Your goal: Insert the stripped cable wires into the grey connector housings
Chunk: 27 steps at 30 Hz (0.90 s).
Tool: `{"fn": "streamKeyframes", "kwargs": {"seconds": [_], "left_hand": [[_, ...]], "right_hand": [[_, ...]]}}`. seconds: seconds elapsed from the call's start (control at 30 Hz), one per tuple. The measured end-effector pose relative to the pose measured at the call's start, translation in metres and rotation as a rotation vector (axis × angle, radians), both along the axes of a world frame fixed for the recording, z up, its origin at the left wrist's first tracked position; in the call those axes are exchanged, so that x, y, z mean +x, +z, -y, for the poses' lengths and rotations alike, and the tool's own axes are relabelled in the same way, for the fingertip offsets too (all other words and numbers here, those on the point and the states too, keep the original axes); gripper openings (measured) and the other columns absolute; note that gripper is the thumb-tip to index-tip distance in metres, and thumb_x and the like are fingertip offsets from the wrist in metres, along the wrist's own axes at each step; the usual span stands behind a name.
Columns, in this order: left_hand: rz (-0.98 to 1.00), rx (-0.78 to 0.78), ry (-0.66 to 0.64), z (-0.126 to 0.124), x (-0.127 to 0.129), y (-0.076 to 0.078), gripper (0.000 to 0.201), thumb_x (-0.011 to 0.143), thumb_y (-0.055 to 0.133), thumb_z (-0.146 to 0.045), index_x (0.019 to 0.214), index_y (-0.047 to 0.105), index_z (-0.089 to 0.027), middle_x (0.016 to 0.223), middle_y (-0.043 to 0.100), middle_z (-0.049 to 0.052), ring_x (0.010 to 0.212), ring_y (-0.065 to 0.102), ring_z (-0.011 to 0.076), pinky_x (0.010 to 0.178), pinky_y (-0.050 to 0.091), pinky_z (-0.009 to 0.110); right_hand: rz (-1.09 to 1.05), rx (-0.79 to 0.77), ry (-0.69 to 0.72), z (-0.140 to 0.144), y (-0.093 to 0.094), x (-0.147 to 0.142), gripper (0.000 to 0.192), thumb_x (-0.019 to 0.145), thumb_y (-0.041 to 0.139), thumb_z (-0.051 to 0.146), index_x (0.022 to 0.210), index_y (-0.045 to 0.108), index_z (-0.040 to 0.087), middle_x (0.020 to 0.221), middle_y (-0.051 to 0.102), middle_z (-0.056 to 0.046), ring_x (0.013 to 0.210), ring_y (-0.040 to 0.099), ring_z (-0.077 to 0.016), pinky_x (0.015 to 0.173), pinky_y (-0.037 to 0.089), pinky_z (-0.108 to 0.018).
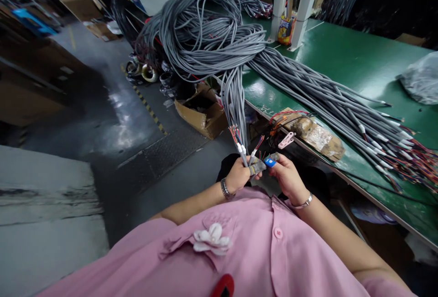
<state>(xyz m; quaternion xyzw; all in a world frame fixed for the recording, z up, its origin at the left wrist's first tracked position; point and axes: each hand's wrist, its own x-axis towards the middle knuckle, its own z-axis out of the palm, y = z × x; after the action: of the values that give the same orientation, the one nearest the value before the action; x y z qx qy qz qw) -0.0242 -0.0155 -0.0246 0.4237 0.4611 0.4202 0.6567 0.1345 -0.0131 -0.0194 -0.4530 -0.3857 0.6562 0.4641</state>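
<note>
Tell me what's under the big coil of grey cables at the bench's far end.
The grey cable coil overhangs the green bench; reels and an open cardboard box sit on the floor below. The bench surface beneath is covered.

the cables (205,37) have matt grey plastic sheaths, the table (349,59) is glossy green, the box (203,114) is rough brown cardboard.

Dim overall; overhead light glares off the green workbench (345,59) and the wet-looking floor (126,119). Edges bend with wide-angle distortion; far corners go dark.
</note>
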Motion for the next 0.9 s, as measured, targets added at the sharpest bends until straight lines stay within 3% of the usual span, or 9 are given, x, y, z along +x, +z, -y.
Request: {"fn": "streamKeyframes", "kwargs": {"seconds": [0.57,0.77,0.9], "left_hand": [[-0.04,-0.052,0.063,-0.002,0.002,0.003,0.033,0.065,0.075,-0.042,0.065,0.062,-0.011,0.05,0.058,0.001,0.041,0.05,0.0079,0.039,0.03,0.019],[-0.06,-0.049,0.04,-0.001,0.001,0.002,0.034,0.066,0.075,-0.041,0.061,0.059,-0.012,0.05,0.059,0.001,0.042,0.051,0.008,0.041,0.034,0.019],[-0.072,-0.05,0.031,-0.001,0.001,0.001,0.036,0.066,0.075,-0.043,0.061,0.059,-0.012,0.05,0.059,0.001,0.041,0.052,0.0081,0.04,0.033,0.018]], "right_hand": [[0.042,0.026,0.03,0.0,-0.006,0.005,0.022,0.077,0.069,0.04,0.08,0.062,0.019,0.06,0.049,0.005,0.054,0.04,-0.0092,0.053,0.031,-0.024],[-0.016,0.02,0.052,0.0,-0.003,0.01,0.03,0.076,0.071,0.038,0.1,0.064,0.022,0.081,0.062,0.001,0.066,0.05,-0.0111,0.058,0.037,-0.024],[-0.05,-0.019,0.024,-0.002,-0.005,0.012,0.031,0.076,0.072,0.037,0.102,0.065,0.023,0.088,0.064,-0.001,0.067,0.052,-0.0106,0.06,0.04,-0.024]]}}
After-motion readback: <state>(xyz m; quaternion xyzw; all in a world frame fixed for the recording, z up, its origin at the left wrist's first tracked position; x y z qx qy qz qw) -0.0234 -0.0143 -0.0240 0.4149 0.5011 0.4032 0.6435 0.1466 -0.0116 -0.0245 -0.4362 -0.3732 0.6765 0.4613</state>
